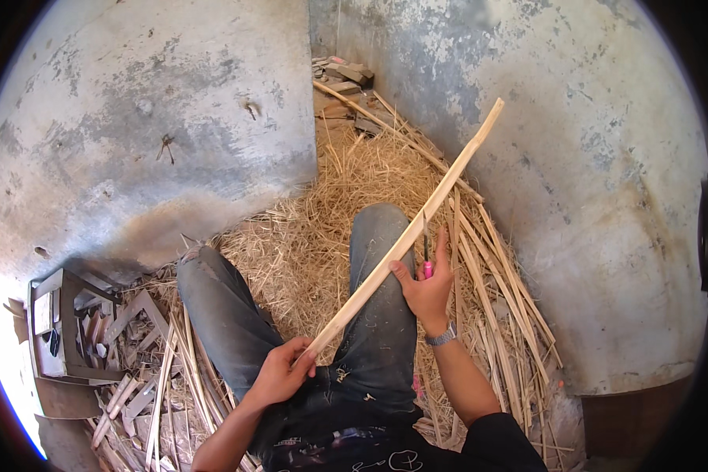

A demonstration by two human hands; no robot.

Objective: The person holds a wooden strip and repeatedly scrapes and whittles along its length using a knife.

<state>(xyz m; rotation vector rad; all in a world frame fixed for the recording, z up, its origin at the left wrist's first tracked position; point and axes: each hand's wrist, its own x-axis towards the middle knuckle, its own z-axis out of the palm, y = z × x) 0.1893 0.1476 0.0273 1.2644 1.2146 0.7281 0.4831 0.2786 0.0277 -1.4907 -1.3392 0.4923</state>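
A long, pale wooden strip point(405, 240) runs slantwise across my lap, its far end raised toward the right wall. My left hand point(283, 368) is closed around its near end, by my waist. In my right hand point(430, 291) is a knife point(427, 256) with a pink handle, the blade pointing away from me and meeting the strip's right edge. The right thumb presses against the strip, while the index finger stretches forward along the knife. Part of the handle is hidden in the palm.
Curly shavings point(362, 169) cover the floor between the two grey walls. Several long strips point(499, 291) lie along the right wall, with more at lower left point(165, 393). A battered wooden frame point(71, 330) holding scraps stands at left. Short blocks point(346, 75) are piled in the far corner.
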